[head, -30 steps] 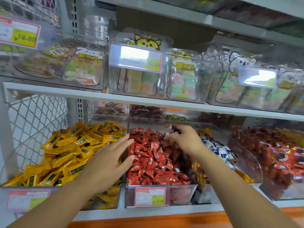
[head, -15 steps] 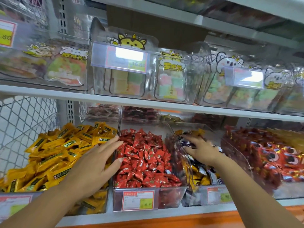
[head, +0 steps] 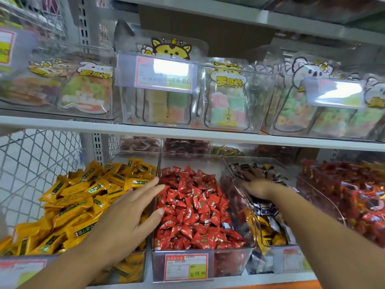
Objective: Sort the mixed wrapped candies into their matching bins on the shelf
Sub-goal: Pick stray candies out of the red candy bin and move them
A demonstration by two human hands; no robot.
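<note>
Fingers (head: 148, 185) splayed over yellow candies (head: 79, 197) (left hand (head: 123, 217)).

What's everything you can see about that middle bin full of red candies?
The red candy bin is an open-topped clear plastic box on the lower shelf, between a bin of yellow candies and a bin of mixed dark and yellow candies. It is heaped with small shiny red wrapped candies. A red-bordered price tag with a yellow patch sits on its front. The left hand reaches over its left edge with thumb and fingertips.
</note>
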